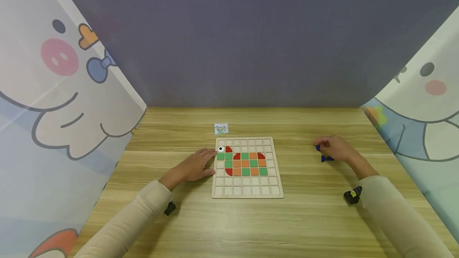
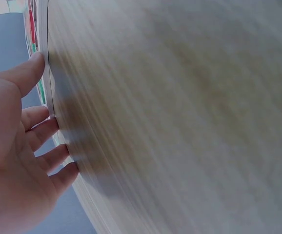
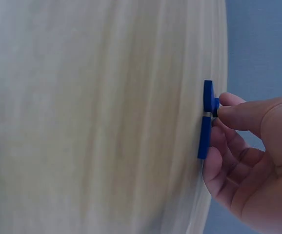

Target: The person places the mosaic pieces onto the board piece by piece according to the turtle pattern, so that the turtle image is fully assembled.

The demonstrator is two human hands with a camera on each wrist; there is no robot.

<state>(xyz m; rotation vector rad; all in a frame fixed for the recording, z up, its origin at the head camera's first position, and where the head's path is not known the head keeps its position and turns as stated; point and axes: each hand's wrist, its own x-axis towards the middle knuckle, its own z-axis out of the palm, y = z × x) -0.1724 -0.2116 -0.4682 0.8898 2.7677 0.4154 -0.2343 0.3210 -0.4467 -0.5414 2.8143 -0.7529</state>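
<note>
A square wooden grid board (image 1: 238, 190) lies on the table, with green, orange and red tiles and a white eye tile (image 1: 221, 149) set in its cells. At the board's left edge, my left hand (image 1: 193, 166) rests with its fingers extended, the thumb and fingertips against the rim in the left wrist view. Far to the right of the board, my right hand (image 1: 335, 147) pinches a small blue piece (image 3: 216, 107) between thumb and forefinger. Two more blue pieces (image 3: 205, 137) lie on the table close by its fingers; their full shapes are partly hidden.
Behind the board lies a small picture card (image 1: 221, 128) with a coloured pattern. A dark wall (image 1: 251, 43) stands at the table's back, and printed cartoon panels flank both sides. Black devices (image 1: 352, 196) sit at both wrists.
</note>
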